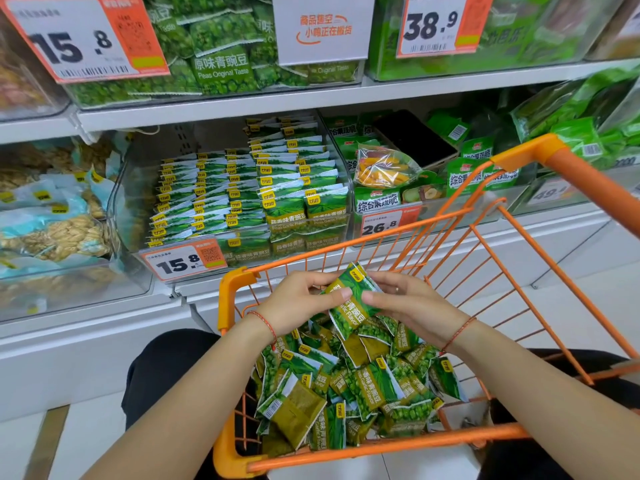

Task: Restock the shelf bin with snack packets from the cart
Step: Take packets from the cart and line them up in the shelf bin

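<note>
a: aisle restock, mid-job. the shelf bin point(235, 202) already holds neat rows of green pea packets, though its back left corner looks bare, and the orange cart point(519, 271) still carries a loose heap point(363, 382) of the same snack. plenty left, i'd judge.

b: and the hands?

a: both over the cart. the left hand point(298, 303) and right hand point(412, 303) pinch one packet point(349, 303) between them, thumbs on its printed face, fingers curled behind its edges. it sits tilted, just above the heap, well short of the bin.
</note>
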The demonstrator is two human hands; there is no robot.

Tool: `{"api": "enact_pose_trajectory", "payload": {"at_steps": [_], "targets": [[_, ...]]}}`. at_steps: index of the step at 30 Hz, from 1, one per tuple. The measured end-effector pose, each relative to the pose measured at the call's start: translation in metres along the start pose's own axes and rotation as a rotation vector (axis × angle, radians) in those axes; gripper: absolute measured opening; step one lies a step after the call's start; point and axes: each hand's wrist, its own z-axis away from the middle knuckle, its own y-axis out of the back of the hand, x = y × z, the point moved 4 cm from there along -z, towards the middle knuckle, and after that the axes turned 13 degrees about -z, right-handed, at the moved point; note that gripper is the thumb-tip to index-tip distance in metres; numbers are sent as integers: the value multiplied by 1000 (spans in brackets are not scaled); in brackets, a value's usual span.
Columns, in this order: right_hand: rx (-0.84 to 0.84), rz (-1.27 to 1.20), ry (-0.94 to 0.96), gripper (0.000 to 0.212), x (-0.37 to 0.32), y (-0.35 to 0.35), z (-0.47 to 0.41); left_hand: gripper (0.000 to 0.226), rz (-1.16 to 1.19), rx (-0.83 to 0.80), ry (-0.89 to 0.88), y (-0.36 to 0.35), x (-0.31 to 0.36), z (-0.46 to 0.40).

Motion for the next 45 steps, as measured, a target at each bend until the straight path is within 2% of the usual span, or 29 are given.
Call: {"api": "enact_pose_trajectory", "payload": {"at_steps": [3,6,9,11,12,15,18,19,20,23,26,28,30,32,33,37,38,40,42,45], "targets": [[-2,229,31,52,5,0,-2,34,-97,-14,-16,-4,-4,-1],[33,281,60,47,3,1,-1,46,-171,-38,8,-7,-6,-1],[85,129,112,41,0,6,-1,32,-237,-78,-13,-10,-5,0],[55,127,86,37,3,5,-2,25,-207,-133,-2,-15,-3,2],[22,205,40,36,8,3,-3,24,-224,-149,23,-17,-4,1],[-1,480,-78,29,25,4,-7,26,-488,-125,109,-17,-12,-2],[117,709,-24,22,22,16,-9,28,-536,-117,141,-12,-14,0],[108,781,-5,24,17,18,-8,30,-551,-155,144,-12,-15,1],[43,828,-23,34,15,16,-6,35,-572,-232,159,-14,-18,3],[-296,996,-221,70,22,-1,5,45,-757,-473,193,-24,-16,16],[-458,1390,-205,91,44,-20,9,27,-906,-600,281,-26,-8,24],[-487,1518,-199,92,61,-29,7,32,-1061,-705,295,-27,23,39],[-503,1626,-172,76,73,-33,4,51,-1149,-752,245,-41,8,43],[-470,1593,-125,54,72,-33,0,70,-1122,-693,155,-52,-6,39],[-435,1504,-120,43,70,-30,-2,72,-1115,-648,106,-55,-13,34],[-238,1118,-153,24,51,-8,-9,43,-1009,-467,81,-49,-18,16],[-197,1019,-164,21,46,0,-10,40,-958,-430,72,-46,-16,13],[-124,849,-177,29,38,11,-11,39,-835,-365,85,-37,-13,10],[-37,723,-180,32,30,18,-11,49,-648,-299,149,-25,-13,9],[37,612,-172,31,24,19,-10,45,-381,-109,179,-4,-14,6]]}}
